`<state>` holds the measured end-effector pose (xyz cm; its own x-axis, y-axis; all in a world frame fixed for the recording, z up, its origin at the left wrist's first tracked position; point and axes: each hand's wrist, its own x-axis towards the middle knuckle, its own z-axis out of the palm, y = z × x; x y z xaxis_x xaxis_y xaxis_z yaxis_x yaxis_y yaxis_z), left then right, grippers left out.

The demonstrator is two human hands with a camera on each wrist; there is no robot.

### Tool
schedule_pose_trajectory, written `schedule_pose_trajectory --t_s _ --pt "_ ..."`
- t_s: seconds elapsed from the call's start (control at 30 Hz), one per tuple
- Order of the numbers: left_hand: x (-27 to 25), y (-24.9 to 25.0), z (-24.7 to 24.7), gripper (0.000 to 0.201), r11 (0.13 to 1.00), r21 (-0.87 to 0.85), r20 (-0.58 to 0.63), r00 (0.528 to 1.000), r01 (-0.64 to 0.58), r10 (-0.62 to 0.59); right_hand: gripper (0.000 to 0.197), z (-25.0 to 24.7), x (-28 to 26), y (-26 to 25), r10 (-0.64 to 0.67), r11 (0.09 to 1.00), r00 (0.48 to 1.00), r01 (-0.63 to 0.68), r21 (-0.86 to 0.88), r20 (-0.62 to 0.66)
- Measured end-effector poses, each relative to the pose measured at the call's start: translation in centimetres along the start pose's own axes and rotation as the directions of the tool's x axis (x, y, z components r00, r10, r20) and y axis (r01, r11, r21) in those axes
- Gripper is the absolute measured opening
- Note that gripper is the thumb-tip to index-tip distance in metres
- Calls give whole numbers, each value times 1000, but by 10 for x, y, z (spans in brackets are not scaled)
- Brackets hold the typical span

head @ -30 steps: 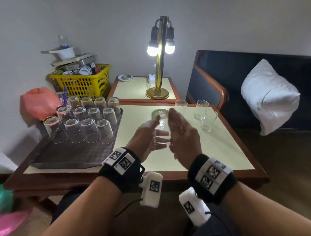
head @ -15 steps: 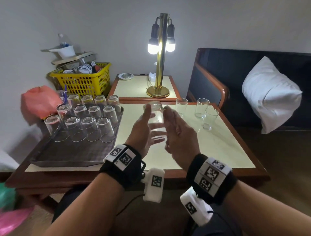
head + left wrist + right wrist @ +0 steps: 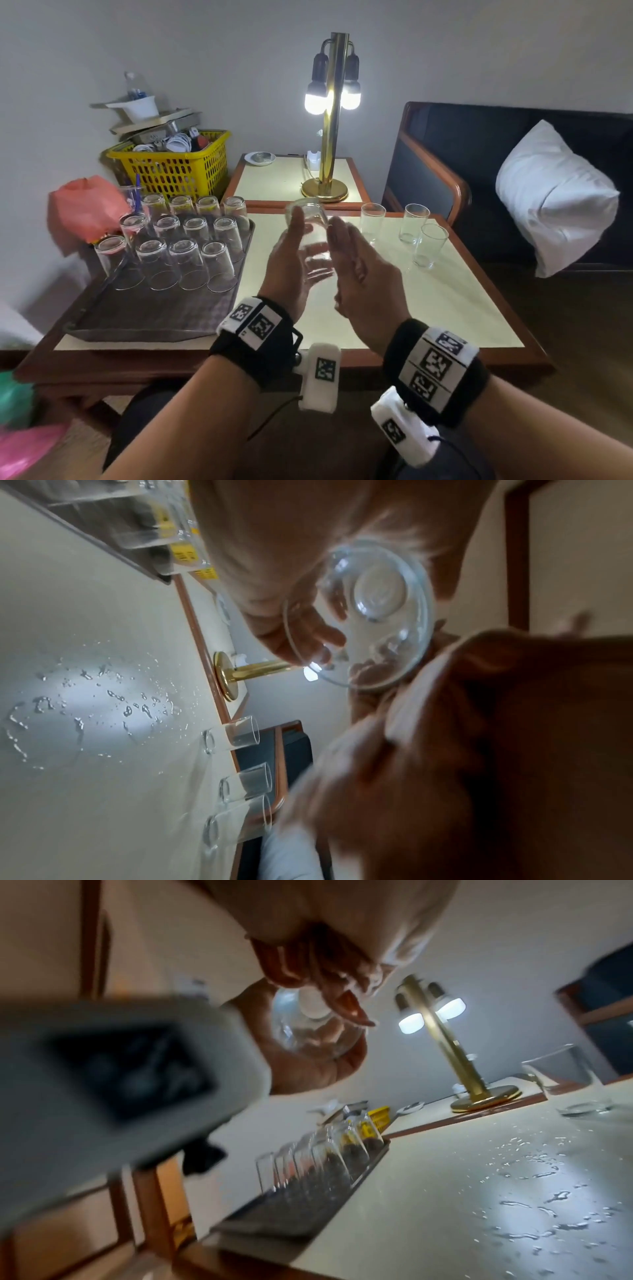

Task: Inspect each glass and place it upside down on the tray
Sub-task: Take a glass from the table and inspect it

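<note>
I hold a clear glass [image 3: 310, 240] in the air over the table, its base pointing up and away toward the lamp. My left hand [image 3: 291, 263] cups it from the left, thumb up along its side and fingers curled beneath. My right hand [image 3: 356, 270] lies flat against its right side. The left wrist view looks into the glass [image 3: 359, 620] through its rim. In the right wrist view the glass [image 3: 308, 1034] sits in the left palm under my right fingertips [image 3: 352, 1012]. Several glasses [image 3: 185, 263] stand upside down on the dark tray [image 3: 154, 315] at the left.
Three upright glasses [image 3: 412, 224] stand at the far right of the cream table [image 3: 445, 308], which has water drops [image 3: 548, 1191] on it. A lit brass lamp [image 3: 330, 120] stands on the side table behind. A yellow basket [image 3: 174, 168] and a sofa with a pillow [image 3: 555, 198] flank it.
The glass and both hands have risen a little and shifted slightly left. The glass now stands more upright between the hands, base toward the lamp.
</note>
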<state>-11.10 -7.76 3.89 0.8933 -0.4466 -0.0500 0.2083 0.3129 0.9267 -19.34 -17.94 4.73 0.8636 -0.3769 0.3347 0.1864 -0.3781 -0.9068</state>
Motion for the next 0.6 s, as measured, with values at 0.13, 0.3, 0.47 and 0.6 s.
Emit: schedule_pose_trajectory --t_s 0.13,0.3,0.47,0.6 --pt "-1 -3 -3 59 989 134 120 990 63 -80 47 -9 24 0 35 999 994 -31 36 -104" --pt "-1 13 -9 38 994 48 62 992 103 -106 51 5 7 1 14 999 1000 -13 48 -7" --pt "0 7 -8 55 992 118 40 998 36 -41 37 7 2 -1 6 999 999 -4 44 -41" --pt "-2 8 -7 45 985 118 92 987 123 -134 50 5 14 6 57 997 996 -53 61 -66"
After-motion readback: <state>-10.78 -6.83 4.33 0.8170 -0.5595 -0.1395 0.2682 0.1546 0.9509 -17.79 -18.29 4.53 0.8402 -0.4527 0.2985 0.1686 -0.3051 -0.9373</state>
